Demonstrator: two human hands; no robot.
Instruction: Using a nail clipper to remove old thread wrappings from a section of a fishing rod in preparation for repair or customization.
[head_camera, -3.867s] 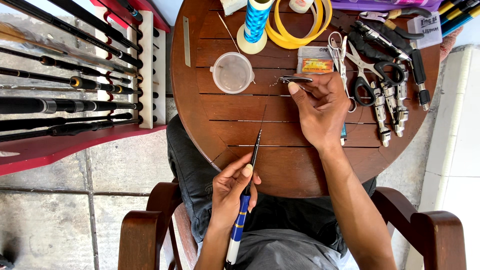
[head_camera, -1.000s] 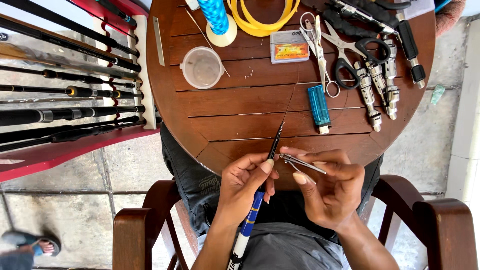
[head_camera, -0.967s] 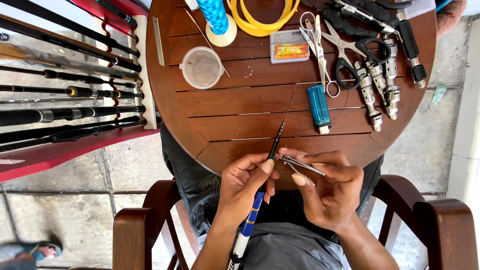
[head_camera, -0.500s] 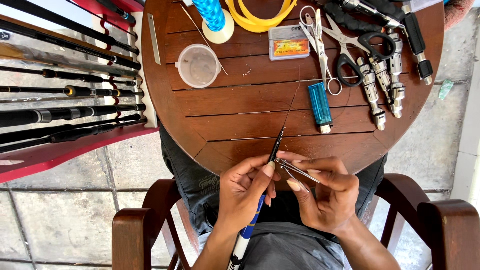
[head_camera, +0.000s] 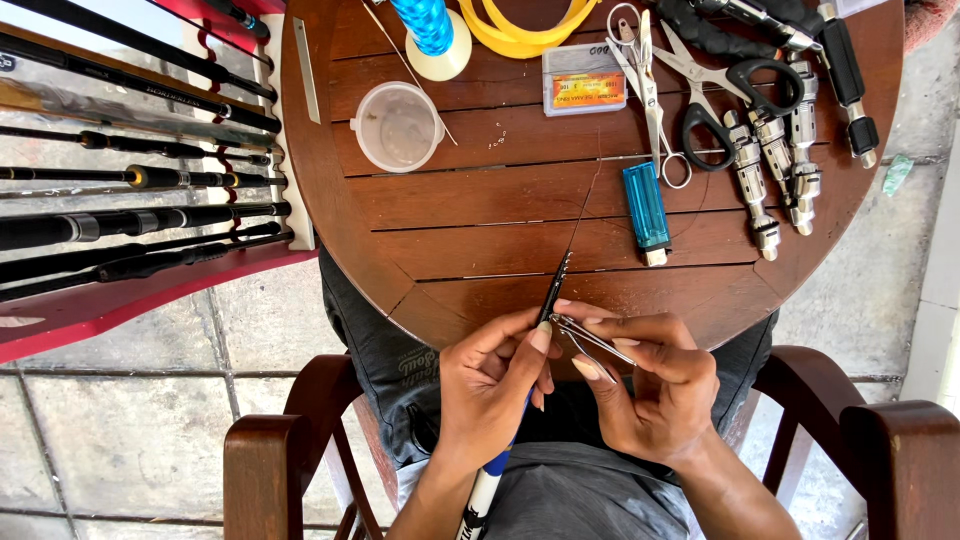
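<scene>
Left hand (head_camera: 495, 385) pinches the rod (head_camera: 553, 290) steady so the right hand (head_camera: 645, 385), clamping tweezers (head_camera: 590, 338), can meet it

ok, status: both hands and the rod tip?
Left hand pinching thin dark rod near its tip. Right hand holds a small metal wire tool against it. Blue lighter on round wooden table, clear of both hands.
</scene>
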